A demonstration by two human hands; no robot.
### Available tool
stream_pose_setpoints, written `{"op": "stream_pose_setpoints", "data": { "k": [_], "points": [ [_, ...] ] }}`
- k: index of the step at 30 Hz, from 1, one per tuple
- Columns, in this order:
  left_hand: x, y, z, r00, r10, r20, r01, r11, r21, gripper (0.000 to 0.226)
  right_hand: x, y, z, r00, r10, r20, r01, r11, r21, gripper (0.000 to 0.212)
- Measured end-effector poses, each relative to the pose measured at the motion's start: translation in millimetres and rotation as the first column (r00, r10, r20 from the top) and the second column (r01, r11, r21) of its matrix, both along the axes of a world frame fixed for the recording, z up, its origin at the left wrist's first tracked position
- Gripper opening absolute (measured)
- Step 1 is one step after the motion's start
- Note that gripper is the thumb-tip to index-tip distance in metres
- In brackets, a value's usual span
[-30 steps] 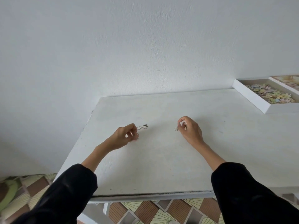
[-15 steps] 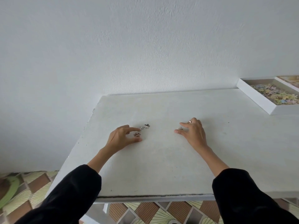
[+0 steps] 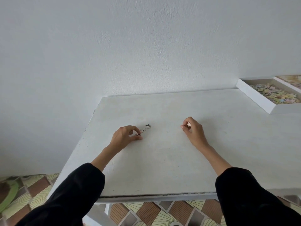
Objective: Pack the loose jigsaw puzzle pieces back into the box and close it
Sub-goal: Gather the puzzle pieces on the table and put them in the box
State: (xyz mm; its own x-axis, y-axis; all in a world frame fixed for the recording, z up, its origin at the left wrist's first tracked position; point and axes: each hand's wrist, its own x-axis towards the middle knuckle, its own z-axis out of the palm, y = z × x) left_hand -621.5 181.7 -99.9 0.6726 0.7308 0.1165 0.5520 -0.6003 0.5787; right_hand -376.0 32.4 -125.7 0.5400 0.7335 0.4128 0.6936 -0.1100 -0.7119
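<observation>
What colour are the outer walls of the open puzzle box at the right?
White; the box shows plainly in the head view, at the table's far right.

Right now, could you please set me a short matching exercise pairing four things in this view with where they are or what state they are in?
Things:
1. right hand
2. left hand
3. open puzzle box
4. dark puzzle piece

States:
A. lies loose on the table, just beyond the fingertips
B. pinches a pale piece lifted off the surface
C. sits at the far right edge, holding pastel pieces
D. fingertips down on small pieces beside it

Pairs: 1-B, 2-D, 3-C, 4-A
</observation>
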Motion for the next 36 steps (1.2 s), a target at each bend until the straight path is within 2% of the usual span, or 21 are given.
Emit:
{"op": "stream_pose_setpoints", "data": {
  "k": [4, 7, 9, 10, 11, 13, 15, 16, 17, 18, 20, 22, 23, 25, 26, 27, 28, 30, 32, 36],
  "points": [
    [2, 8, 8, 0.989, -0.121, -0.087, 0.111, 0.987, -0.118, 0.028, -5, -1, 4, 0.991, 0.064, -0.115, -0.057, 0.996, 0.061, 0.008],
    [0, 7, 9, 0.961, -0.211, -0.177, 0.206, 0.978, -0.045, 0.029, -5, -2, 9, 0.947, 0.104, -0.304, -0.072, 0.991, 0.113, 0.020],
    [0, 4, 9, 0.960, -0.229, -0.159, 0.235, 0.972, 0.017, 0.027, -6, -1, 11, 0.868, 0.178, -0.463, -0.102, 0.978, 0.185, 0.021],
    [0, 2, 9, 0.964, -0.235, -0.126, 0.239, 0.971, 0.021, 0.025, -7, 0, 13, 0.791, 0.227, -0.569, -0.110, 0.967, 0.232, 0.021],
    [0, 1, 10, 0.967, -0.236, -0.091, 0.238, 0.971, 0.014, 0.024, -9, 2, 16, 0.676, 0.270, -0.685, -0.102, 0.956, 0.275, 0.022],
    [1, -2, 10, 0.970, -0.239, -0.042, 0.240, 0.970, 0.026, 0.025, -14, 9, 25, 0.355, 0.292, -0.888, -0.042, 0.954, 0.296, 0.024],
    [2, -4, 10, 0.971, -0.236, -0.041, 0.238, 0.970, 0.048, 0.015, -19, 15, 33, 0.047, 0.262, -0.964, 0.025, 0.964, 0.264, 0.024],
    [2, -4, 9, 0.972, -0.227, -0.051, 0.230, 0.971, 0.062, 0.013, -20, 18, 36, -0.055, 0.262, -0.963, 0.056, 0.964, 0.259, 0.022],
    [3, -3, 8, 0.977, -0.206, -0.057, 0.210, 0.975, 0.075, 0.018, -22, 21, 38, -0.108, 0.273, -0.956, 0.082, 0.961, 0.265, 0.017],
    [4, -2, 8, 0.982, -0.177, -0.059, 0.182, 0.979, 0.092, 0.023, -23, 24, 39, -0.118, 0.279, -0.953, 0.101, 0.958, 0.268, 0.009],
    [7, 0, 9, 0.993, -0.108, -0.046, 0.112, 0.987, 0.119, 0.024, -24, 29, 42, -0.057, 0.261, -0.964, 0.094, 0.962, 0.255, 0.003],
    [10, 2, 10, 0.999, -0.032, -0.029, 0.035, 0.993, 0.116, 0.021, -27, 35, 43, 0.063, 0.199, -0.978, 0.020, 0.979, 0.201, 0.003],
    [10, 3, 9, 1.000, 0.004, -0.020, -0.002, 0.995, 0.103, 0.019, -29, 40, 41, 0.171, 0.153, -0.973, -0.030, 0.988, 0.150, 0.008],
    [11, 5, 6, 0.999, 0.051, -0.016, -0.049, 0.996, 0.076, 0.016, -35, 48, 37, 0.517, 0.064, -0.853, -0.113, 0.994, 0.005, 0.019],
    [12, 5, 4, 0.998, 0.065, -0.025, -0.064, 0.996, 0.067, 0.017, -38, 53, 34, 0.713, 0.058, -0.699, -0.143, 0.988, -0.064, 0.017],
    [13, 5, 3, 0.996, 0.082, -0.038, -0.080, 0.995, 0.056, 0.020, -42, 57, 31, 0.861, 0.092, -0.501, -0.176, 0.977, -0.123, 0.009],
    [14, 4, 3, 0.994, 0.101, -0.046, -0.099, 0.994, 0.049, 0.025, -45, 60, 28, 0.936, 0.159, -0.314, -0.224, 0.957, -0.183, 0.006],
    [16, 1, 3, 0.990, 0.135, -0.050, -0.133, 0.991, 0.033, 0.032, -52, 65, 26, 0.960, 0.258, -0.110, -0.280, 0.902, -0.329, 0.028],
    [18, 0, 3, 0.984, 0.174, -0.037, -0.173, 0.985, 0.021, 0.035, -59, 69, 27, 0.958, 0.284, -0.032, -0.272, 0.872, -0.407, 0.040],
    [20, 1, 0, 0.969, 0.247, 0.029, -0.247, 0.969, -0.004, 0.025, -67, 73, 27, 0.960, 0.279, 0.018, -0.247, 0.877, -0.413, 0.038]
  ]
}}
